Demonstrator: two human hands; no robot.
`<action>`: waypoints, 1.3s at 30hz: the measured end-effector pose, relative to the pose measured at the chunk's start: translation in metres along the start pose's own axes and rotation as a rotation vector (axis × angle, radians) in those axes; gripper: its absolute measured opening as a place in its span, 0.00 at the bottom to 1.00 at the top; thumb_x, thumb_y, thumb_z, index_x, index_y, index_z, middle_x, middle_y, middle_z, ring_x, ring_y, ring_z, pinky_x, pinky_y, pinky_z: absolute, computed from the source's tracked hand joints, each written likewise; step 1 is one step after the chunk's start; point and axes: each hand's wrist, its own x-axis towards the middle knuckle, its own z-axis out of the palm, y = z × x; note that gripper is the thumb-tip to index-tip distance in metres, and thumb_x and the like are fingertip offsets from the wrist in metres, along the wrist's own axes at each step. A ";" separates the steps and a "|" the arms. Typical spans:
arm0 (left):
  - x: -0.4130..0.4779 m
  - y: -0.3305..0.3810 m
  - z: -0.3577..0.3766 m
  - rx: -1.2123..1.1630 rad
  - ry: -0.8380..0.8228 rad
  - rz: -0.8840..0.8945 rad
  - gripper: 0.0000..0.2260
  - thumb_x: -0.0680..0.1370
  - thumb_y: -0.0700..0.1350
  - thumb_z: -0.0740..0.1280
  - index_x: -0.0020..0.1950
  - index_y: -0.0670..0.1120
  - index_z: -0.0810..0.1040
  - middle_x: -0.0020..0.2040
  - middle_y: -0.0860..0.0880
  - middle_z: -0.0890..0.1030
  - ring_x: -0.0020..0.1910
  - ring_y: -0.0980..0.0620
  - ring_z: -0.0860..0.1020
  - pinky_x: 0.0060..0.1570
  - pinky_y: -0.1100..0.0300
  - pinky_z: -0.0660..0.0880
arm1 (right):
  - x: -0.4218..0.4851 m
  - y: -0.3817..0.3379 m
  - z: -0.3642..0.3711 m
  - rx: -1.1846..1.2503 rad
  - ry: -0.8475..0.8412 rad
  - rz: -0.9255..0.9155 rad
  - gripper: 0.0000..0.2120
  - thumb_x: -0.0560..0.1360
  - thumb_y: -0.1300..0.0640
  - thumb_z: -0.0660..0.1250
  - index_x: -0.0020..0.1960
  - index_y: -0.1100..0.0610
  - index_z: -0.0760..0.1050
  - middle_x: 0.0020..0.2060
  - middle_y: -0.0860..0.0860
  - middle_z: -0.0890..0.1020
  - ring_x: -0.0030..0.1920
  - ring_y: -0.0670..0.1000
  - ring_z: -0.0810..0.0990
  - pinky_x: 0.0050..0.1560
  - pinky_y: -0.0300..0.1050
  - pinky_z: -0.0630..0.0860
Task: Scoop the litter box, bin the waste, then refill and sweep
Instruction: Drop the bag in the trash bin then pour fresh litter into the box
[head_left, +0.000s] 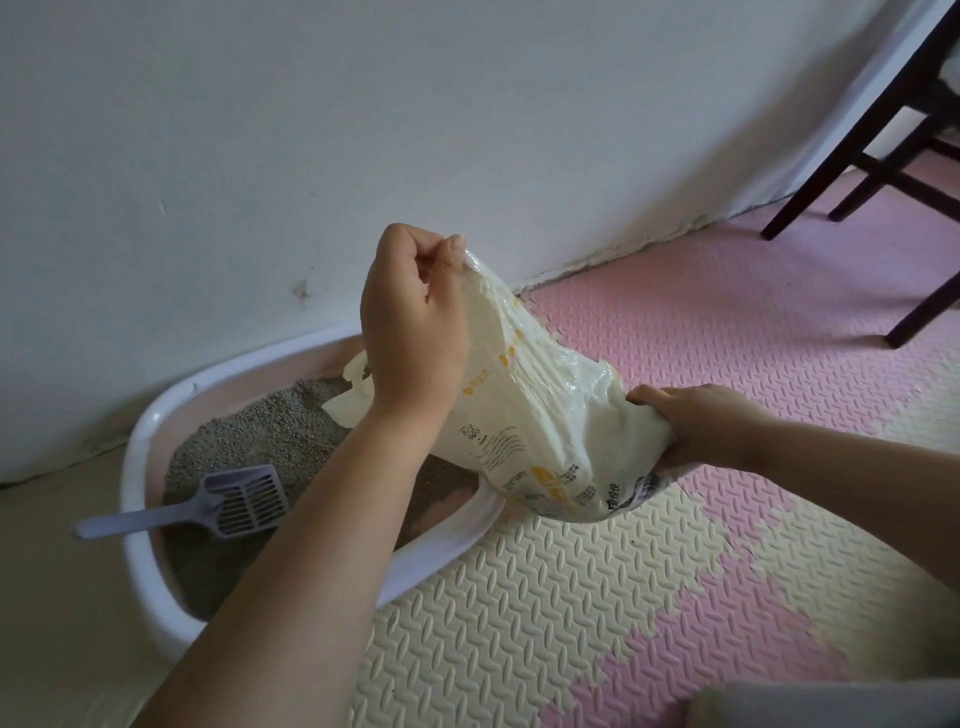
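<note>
A cream plastic litter bag (540, 410) with yellow and black print hangs tipped over the right end of the white litter box (140, 431). Its open mouth points down toward the grey litter (270, 431) at the box's far side. My left hand (410, 322) pinches an upper fold of the bag. My right hand (701, 426) grips the bag's bottom corner out over the floor mat. A lilac slotted scoop (228, 501) lies in the box, its handle resting over the left rim.
The box stands against a white wall (363, 130). Pink and cream foam mats (597, 571) cover the floor to the right. Dark chair legs (878, 171) stand at the upper right. A grey shape (831, 706) shows at the bottom right corner.
</note>
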 end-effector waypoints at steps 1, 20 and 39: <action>0.001 -0.002 -0.001 -0.004 0.011 -0.012 0.04 0.80 0.44 0.63 0.46 0.45 0.72 0.39 0.57 0.76 0.41 0.56 0.76 0.44 0.67 0.72 | 0.000 -0.001 -0.002 -0.017 -0.005 -0.020 0.34 0.65 0.39 0.72 0.65 0.43 0.62 0.48 0.40 0.80 0.46 0.45 0.79 0.52 0.44 0.76; 0.012 -0.035 -0.010 -0.025 0.184 -0.205 0.06 0.81 0.42 0.60 0.45 0.45 0.68 0.39 0.57 0.73 0.38 0.61 0.72 0.38 0.72 0.67 | 0.000 -0.026 -0.038 -0.212 -0.092 -0.207 0.18 0.75 0.40 0.62 0.64 0.40 0.68 0.50 0.40 0.81 0.50 0.42 0.79 0.55 0.37 0.72; 0.016 -0.060 -0.025 0.035 0.148 -0.329 0.05 0.82 0.43 0.58 0.48 0.43 0.68 0.39 0.57 0.71 0.35 0.62 0.70 0.35 0.74 0.67 | 0.003 -0.047 -0.056 -0.123 -0.264 -0.112 0.12 0.77 0.48 0.57 0.49 0.49 0.78 0.33 0.39 0.72 0.43 0.47 0.76 0.54 0.41 0.73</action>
